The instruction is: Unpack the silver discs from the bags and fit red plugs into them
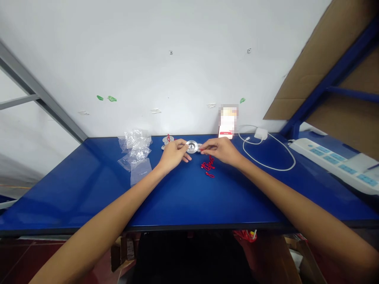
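My left hand (174, 154) is closed on the left edge of a round, shiny metal disc (192, 146) with a raised centre. On the disc's other side, the fingertips of my right hand (220, 150) pinch a bit of red cord; its exact hold is partly hidden by the fingers. Several red cord loops (208, 165) lie loose on the blue table below my right hand. Behind my left hand are more silver discs (167, 139), one with a red loop on it, partly covered by the hand.
Crumpled clear plastic bags (136, 152) lie on the blue table (183, 201) at left. A lit phone (226, 122) leans against the wall. A white charger (261, 133) with its cable and a white power strip (334, 161) are at right.
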{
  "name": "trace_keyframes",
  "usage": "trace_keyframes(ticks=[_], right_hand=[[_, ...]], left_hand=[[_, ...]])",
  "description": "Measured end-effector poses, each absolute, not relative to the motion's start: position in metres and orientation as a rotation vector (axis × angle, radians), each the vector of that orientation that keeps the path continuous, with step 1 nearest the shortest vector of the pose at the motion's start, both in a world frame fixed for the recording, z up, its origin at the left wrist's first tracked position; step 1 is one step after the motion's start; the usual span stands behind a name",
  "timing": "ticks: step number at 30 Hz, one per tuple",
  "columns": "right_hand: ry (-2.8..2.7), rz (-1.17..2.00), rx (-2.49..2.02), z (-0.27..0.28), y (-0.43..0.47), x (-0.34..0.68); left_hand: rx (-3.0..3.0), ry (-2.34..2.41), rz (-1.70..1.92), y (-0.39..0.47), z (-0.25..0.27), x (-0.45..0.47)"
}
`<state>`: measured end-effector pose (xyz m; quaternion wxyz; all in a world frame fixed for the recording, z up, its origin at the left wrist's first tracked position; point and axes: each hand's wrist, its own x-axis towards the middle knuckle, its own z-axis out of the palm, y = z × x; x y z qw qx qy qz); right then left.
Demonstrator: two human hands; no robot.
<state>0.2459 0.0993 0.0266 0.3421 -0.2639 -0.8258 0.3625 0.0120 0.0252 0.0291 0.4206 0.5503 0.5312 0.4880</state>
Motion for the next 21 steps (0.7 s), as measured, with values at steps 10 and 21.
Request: trace_keyframes(ticks=[10, 21], right_hand=[[-2.149, 0.743, -0.693, 0.030, 0.092, 0.243], [-2.315, 0.400, -0.696, 0.033, 0.088, 0.245]], left_hand=[[1.484, 1.350, 1.226, 0.023, 0.025, 0.013], [1.600, 1.465, 1.279, 0.019, 0.027, 0.015]])
